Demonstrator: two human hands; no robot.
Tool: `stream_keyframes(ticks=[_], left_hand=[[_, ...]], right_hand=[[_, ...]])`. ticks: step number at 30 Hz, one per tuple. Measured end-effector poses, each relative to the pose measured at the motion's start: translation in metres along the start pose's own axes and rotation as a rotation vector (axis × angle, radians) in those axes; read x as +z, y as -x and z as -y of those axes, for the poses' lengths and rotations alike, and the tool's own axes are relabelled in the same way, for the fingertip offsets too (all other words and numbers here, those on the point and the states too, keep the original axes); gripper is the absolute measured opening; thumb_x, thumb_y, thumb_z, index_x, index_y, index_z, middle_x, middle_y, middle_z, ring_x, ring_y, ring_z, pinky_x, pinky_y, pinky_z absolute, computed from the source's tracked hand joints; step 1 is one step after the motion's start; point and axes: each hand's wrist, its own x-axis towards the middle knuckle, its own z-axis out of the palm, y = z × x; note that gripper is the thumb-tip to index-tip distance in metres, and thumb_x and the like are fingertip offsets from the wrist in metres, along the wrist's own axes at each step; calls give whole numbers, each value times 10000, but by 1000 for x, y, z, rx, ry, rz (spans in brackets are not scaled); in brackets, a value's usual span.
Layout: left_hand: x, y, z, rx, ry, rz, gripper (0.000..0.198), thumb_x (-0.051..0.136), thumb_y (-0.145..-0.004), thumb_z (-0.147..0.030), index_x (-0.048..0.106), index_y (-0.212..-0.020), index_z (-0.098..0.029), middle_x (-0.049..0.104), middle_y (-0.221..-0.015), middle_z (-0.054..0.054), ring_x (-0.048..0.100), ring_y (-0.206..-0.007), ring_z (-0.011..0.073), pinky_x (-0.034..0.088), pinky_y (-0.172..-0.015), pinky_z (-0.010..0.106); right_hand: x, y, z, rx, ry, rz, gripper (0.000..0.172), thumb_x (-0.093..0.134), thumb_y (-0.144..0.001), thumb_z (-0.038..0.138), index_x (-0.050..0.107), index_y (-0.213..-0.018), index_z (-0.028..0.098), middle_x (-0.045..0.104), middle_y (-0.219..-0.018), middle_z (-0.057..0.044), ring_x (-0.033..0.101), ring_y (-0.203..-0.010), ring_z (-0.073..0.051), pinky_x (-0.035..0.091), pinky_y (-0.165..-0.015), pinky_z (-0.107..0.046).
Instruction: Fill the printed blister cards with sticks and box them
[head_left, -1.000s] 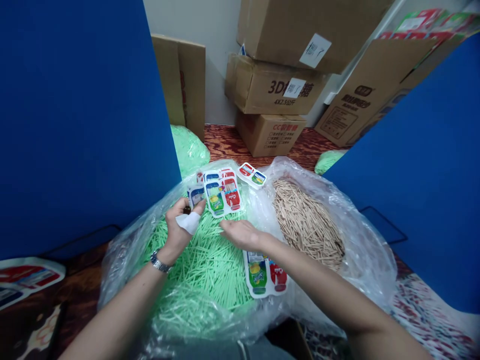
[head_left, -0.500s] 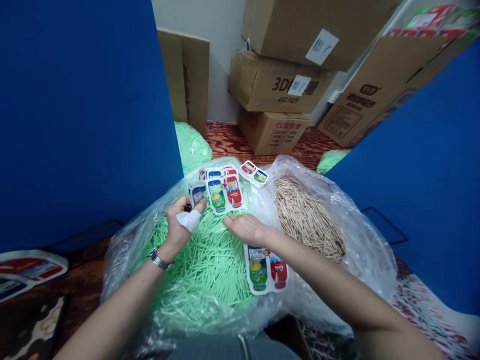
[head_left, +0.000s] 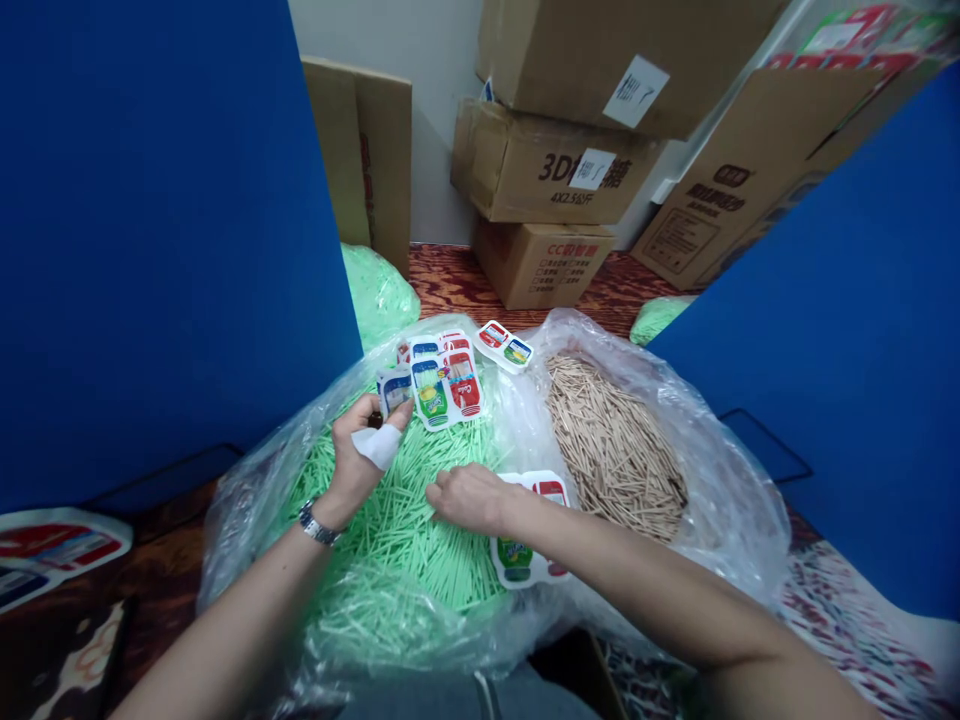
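My left hand (head_left: 358, 448) grips a small bottle-shaped packet (head_left: 393, 388) with blue print between thumb and fingers. White paper or tape covers part of its thumb. Over the thin green sticks (head_left: 405, 570), in a large clear plastic bag, my right hand (head_left: 471, 498) is curled with the fingers pointing down; what its fingertips hold is hidden. Several Sprite and Cola printed packets (head_left: 447, 388) lie on the sticks just beyond both hands. A similar twin packet (head_left: 516, 562) lies partly under my right forearm.
To the right, an open plastic bag (head_left: 739, 500) holds brown sticks (head_left: 615, 445). One twin packet (head_left: 504, 346) lies between the bags at the back. Stacked cartons (head_left: 544, 265) stand against the wall. Blue panels (head_left: 165, 220) flank both sides, and a green-filled bag (head_left: 379, 295) sits behind the left one.
My right hand has moved slightly left and down onto the green sticks, and its fingers have curled from a flatter pose. My left hand keeps its hold on the packet.
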Motion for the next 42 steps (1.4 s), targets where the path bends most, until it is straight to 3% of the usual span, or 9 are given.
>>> stream_keyframes(ticks=[3, 6, 11, 17, 21, 26, 32, 37, 42], left_hand=[[1, 0, 2, -8, -11, -2, 262, 718, -719, -340, 544, -627, -168, 456, -556, -55, 366, -476, 79, 281, -443, 213], [1, 0, 3, -7, -31, 4, 265, 721, -718, -333, 532, -628, -171, 447, -565, -57, 364, -483, 80, 279, -448, 213], [-1, 1, -3, 13, -51, 26, 255, 699, -736, -328, 538, -623, -166, 425, -557, -58, 353, -491, 83, 273, -453, 213], [13, -3, 1, 36, -29, 74, 271, 687, -737, -343, 520, -608, -172, 423, -549, -59, 347, -485, 86, 274, -458, 215], [23, -5, 9, 75, -45, 107, 304, 683, -738, -351, 484, -583, -181, 375, -555, -62, 332, -496, 91, 258, -458, 217], [27, 1, 6, 113, -76, 169, 279, 675, -750, -310, 483, -591, -183, 393, -582, -55, 355, -529, 100, 287, -488, 220], [28, 7, 2, 149, -85, 240, 296, 676, -752, -282, 461, -573, -183, 401, -598, -48, 372, -548, 103, 309, -506, 217], [25, 5, -6, 33, -19, 229, 246, 680, -754, -298, 521, -611, -175, 434, -578, -49, 374, -517, 93, 300, -471, 206], [10, 4, -2, -46, 31, 264, 258, 697, -736, -360, 579, -626, -158, 481, -567, -37, 405, -513, 102, 296, -472, 218]], right_hand=[[5, -3, 9, -7, 22, -47, 158, 411, -900, 156, 569, -902, 151, 639, -826, -67, 636, -730, -206, 495, -553, -303], [3, -1, 12, -7, 44, -118, 160, 408, -897, 164, 567, -876, 155, 618, -867, -78, 606, -790, -222, 499, -589, -331], [-23, 15, -13, 106, -28, -87, 148, 420, -870, 132, 535, -964, 137, 626, -913, -127, 599, -861, -243, 482, -615, -321], [-41, 32, -48, 117, -799, 43, 172, 362, -947, 284, 481, -914, 165, 655, -767, -41, 614, -679, -146, 481, -643, -274], [-30, 28, -47, 117, -1368, 94, 198, 377, -948, 335, 449, -845, 182, 623, -784, -5, 614, -638, -110, 498, -583, -246], [-14, 18, -41, 83, -1782, 79, 249, 538, -875, 416, 440, -870, 188, 529, -693, 59, 589, -583, -84, 445, -500, -186], [-16, 13, -35, 97, -1749, 57, 255, 588, -851, 370, 479, -778, 151, 539, -686, 44, 563, -577, -69, 453, -510, -183], [-21, 20, -28, 150, -1669, 9, 208, 535, -893, 331, 496, -789, 155, 494, -601, 65, 521, -549, -69, 446, -527, -193], [-19, 37, -36, 290, -1928, -314, 297, 577, -841, 453, 457, -891, 186, 509, -744, 39, 537, -613, -85, 446, -536, -207]])
